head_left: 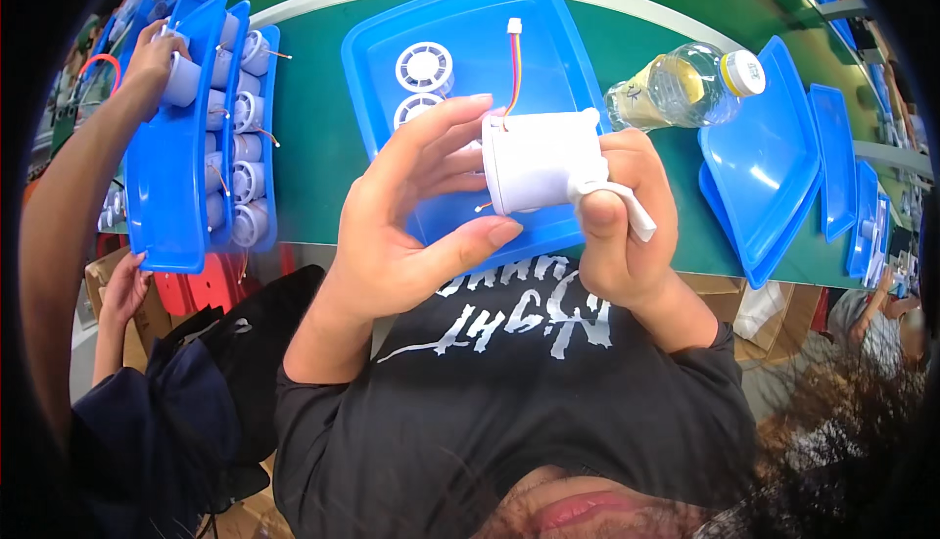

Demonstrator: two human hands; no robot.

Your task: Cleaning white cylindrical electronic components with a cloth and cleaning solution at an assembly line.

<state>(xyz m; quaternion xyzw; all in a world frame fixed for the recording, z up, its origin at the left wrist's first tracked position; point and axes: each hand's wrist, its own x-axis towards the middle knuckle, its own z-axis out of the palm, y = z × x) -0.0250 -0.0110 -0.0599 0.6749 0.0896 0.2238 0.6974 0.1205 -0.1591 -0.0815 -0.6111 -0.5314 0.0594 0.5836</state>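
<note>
A white cylindrical fan unit (539, 162) is held up in front of my chest, lying on its side. My left hand (411, 211) curves loosely round its left end, fingers partly hidden behind it and thumb low at the front. My right hand (627, 216) grips the right end and pinches a folded white strip (627, 208), perhaps cloth or part of the unit; I cannot tell. Thin coloured wires (515, 69) rise from the unit to a white connector (514, 25). Two more fan units, one with its slotted end (424, 67) up, lie in the blue tray (372, 35) behind.
A clear bottle (685, 86) lies tilted right of the tray, near empty blue trays (759, 157). At left, another person's hand (152, 59) touches a white unit by upright blue trays (166, 187) filled with several fan units (249, 182). Green table (304, 79) lies underneath.
</note>
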